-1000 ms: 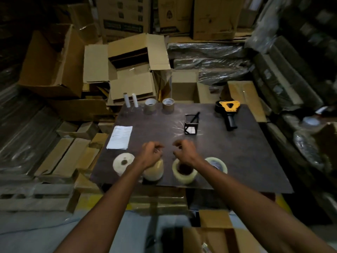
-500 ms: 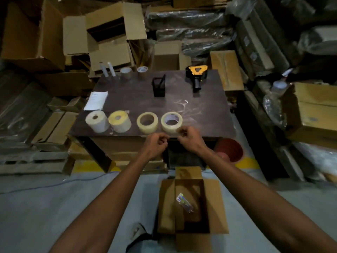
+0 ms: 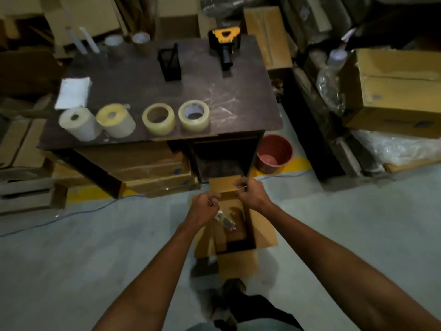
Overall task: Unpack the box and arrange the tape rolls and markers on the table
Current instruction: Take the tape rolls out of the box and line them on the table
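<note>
Both hands hang over the open cardboard box (image 3: pixel 238 225) on the floor below the bench (image 3: pixel 238 111); the left hand (image 3: pixel 202 207) and the right hand (image 3: pixel 250 193) each show a curled, closed grip, pinching what looks like a thin strand between them, though it is too fine to name. A clear packet (image 3: pixel 224 219) lies inside the box. Four tape rolls (image 3: pixel 158 118) stand in a row along the bench's near edge, with a black mesh holder (image 3: pixel 169 64) and a yellow tape dispenser (image 3: pixel 224 46) farther back.
</note>
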Tool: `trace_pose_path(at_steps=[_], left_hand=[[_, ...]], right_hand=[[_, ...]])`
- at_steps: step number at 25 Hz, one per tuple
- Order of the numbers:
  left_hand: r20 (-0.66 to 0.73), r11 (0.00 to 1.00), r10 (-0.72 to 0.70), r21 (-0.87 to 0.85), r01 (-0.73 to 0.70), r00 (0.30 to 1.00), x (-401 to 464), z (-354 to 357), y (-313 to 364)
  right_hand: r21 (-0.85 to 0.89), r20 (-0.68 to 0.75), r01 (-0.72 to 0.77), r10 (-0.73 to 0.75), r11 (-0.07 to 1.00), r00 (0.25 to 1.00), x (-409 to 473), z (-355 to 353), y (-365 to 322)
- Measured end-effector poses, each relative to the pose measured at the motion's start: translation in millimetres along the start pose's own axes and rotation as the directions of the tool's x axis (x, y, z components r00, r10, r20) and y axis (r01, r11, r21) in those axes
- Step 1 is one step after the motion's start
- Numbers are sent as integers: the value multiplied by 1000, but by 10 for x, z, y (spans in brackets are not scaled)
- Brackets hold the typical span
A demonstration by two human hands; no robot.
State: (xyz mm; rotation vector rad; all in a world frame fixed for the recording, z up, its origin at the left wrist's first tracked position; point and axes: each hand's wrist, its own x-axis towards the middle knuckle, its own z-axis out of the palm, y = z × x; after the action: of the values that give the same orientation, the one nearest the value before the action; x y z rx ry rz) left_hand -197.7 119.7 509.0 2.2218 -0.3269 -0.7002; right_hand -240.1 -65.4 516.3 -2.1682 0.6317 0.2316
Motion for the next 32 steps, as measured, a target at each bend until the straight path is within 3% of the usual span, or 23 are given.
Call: trace_pose_path(at_steps=[7, 16, 22, 27, 32], left_hand=[[-2, 996, -81, -44, 80, 997, 60, 760, -920], [-93, 980, -169, -118, 158, 981, 1169, 2031, -2626], [-182, 998, -17, -66, 6, 983, 2118, 2798, -3475], [-309, 994, 105, 15, -105, 945, 2387, 3033, -3755], [-450, 978, 169, -33, -205, 877, 2299, 2996, -3992]], right_hand=[[-85, 77, -93, 99, 992, 992, 91, 797, 981], [-269, 227, -41, 105, 962, 968, 1275, 2238, 2572], [-347, 227, 89, -8, 934, 974, 2230, 3108, 3520], [-369, 178, 29, 40, 929, 983, 2682, 3662, 4031], [-458, 172, 29, 57, 889, 984, 2748, 4026, 4356]])
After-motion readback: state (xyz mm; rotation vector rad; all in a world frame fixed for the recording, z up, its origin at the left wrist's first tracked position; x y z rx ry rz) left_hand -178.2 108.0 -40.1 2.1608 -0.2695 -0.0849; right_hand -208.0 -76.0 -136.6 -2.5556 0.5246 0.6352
